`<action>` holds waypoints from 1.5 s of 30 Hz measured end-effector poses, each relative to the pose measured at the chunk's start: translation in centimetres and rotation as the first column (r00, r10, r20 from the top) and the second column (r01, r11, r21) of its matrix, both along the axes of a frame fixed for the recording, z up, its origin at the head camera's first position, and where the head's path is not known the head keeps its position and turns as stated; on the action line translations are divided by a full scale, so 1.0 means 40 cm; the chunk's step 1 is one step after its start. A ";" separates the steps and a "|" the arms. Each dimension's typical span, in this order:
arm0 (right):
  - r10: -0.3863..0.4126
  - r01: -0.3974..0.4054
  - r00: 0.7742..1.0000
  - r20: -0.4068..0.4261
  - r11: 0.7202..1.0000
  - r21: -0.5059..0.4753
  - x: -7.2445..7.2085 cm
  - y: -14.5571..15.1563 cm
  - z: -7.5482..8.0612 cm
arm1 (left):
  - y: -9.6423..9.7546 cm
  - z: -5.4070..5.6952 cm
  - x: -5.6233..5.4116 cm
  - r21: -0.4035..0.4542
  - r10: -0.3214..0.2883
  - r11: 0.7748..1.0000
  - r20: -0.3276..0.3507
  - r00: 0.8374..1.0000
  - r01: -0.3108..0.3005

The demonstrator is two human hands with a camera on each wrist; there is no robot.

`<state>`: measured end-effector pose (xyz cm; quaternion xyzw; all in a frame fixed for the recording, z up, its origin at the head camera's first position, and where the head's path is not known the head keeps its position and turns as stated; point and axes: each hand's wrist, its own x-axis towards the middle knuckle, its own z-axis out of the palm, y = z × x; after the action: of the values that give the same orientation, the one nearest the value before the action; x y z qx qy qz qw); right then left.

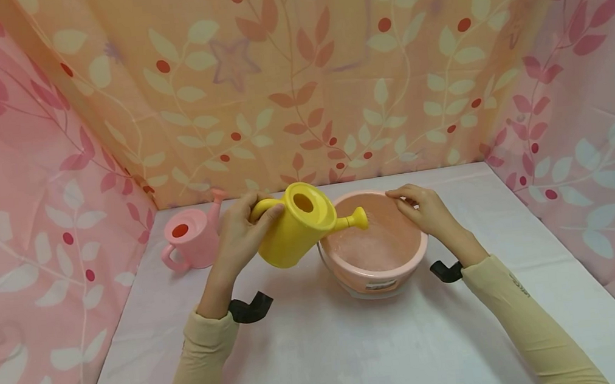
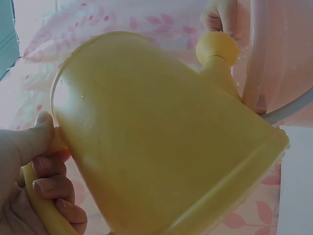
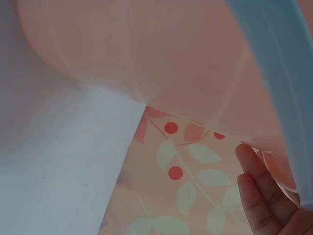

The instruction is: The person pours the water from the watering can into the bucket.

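Observation:
In the head view my left hand (image 1: 243, 231) grips the handle of a yellow watering can (image 1: 289, 236), held up off the table and tipped to the right. Its round sprinkler head (image 1: 360, 218) is over the inside of a pink bucket (image 1: 348, 275), with faint water streaks beneath. In the left wrist view, fingers (image 2: 51, 186) curl round the handle, and drops cling to the can's bottom edge. My right hand (image 1: 424, 207) holds the bucket's far right rim, thumb inside and fingers outside. The right wrist view shows those fingers (image 3: 259, 191) at the bucket's lip.
A pink watering can (image 1: 196, 241) stands on the white table (image 1: 322, 355) at the back left, spout pointing right. The bucket's grey-blue carrying handle (image 3: 274, 63) hangs against its side. Floral cloth (image 1: 298, 83) walls the table at the back and both sides.

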<state>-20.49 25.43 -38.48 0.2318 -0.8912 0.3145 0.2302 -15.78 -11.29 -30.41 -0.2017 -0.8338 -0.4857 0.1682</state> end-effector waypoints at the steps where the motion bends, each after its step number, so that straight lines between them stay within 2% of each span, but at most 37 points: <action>1: -0.001 0.001 1.000 -0.001 1.000 -0.002 0.001 -0.001 0.001 | 0.001 0.001 0.001 -0.001 0.000 1.000 -0.002 1.000 0.000; 13: 0.010 -0.010 1.000 -0.012 1.000 -0.025 0.003 -0.004 0.002 | 0.011 0.003 0.000 0.055 -0.034 0.998 0.026 0.999 0.032; 26: 0.008 -0.007 1.000 0.009 0.999 -0.033 0.004 -0.006 0.004 | 0.029 0.006 -0.005 0.076 -0.070 0.995 -0.020 0.997 0.071; 34: 0.010 -0.010 1.000 0.007 0.999 -0.036 0.003 -0.006 0.004 | 0.031 0.008 -0.007 0.053 -0.070 0.996 -0.014 0.997 0.070; 45: 0.003 -0.002 1.000 0.013 0.998 -0.059 -0.001 -0.002 -0.001 | 0.034 0.007 -0.013 0.068 -0.069 0.995 -0.018 0.997 0.070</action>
<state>-20.53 25.34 -38.53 0.2240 -0.8829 0.3422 0.2309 -16.30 -9.94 -30.13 -0.2285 -0.8078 -0.5178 0.1647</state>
